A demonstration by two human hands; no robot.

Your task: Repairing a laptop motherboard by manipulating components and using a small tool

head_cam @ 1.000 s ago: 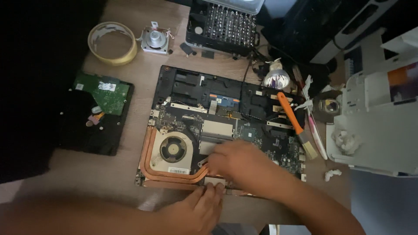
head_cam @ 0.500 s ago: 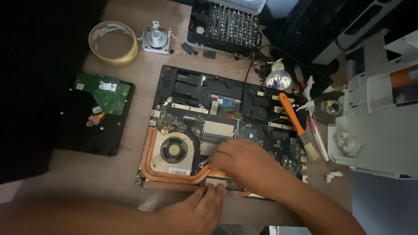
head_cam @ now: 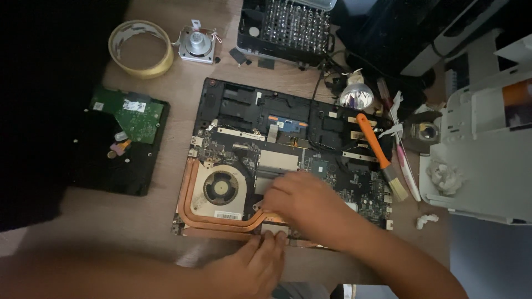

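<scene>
An opened laptop base [head_cam: 233,105] lies on the wooden table with its motherboard, round fan [head_cam: 220,188] and copper heat pipes [head_cam: 187,188] exposed. My right hand [head_cam: 310,206] hovers over the board's middle, just right of the fan. Its fingers are curled down onto the spot where the heat pipes end, and whatever is under them is hidden. My left hand [head_cam: 252,268] reaches in from the near side, its fingertips resting on the laptop's near edge by the copper plate.
On the laptop's right side lies an orange-handled brush [head_cam: 379,155], with a reflector lamp bulb [head_cam: 356,95] behind it. A screwdriver bit case [head_cam: 288,25] stands at the back. A tape roll [head_cam: 139,49], a small motor [head_cam: 198,44] and a hard drive [head_cam: 124,144] are on the left, a white device [head_cam: 487,149] on the right.
My right hand has shifted very slightly over the board. The left hand stays at the laptop's near edge.
</scene>
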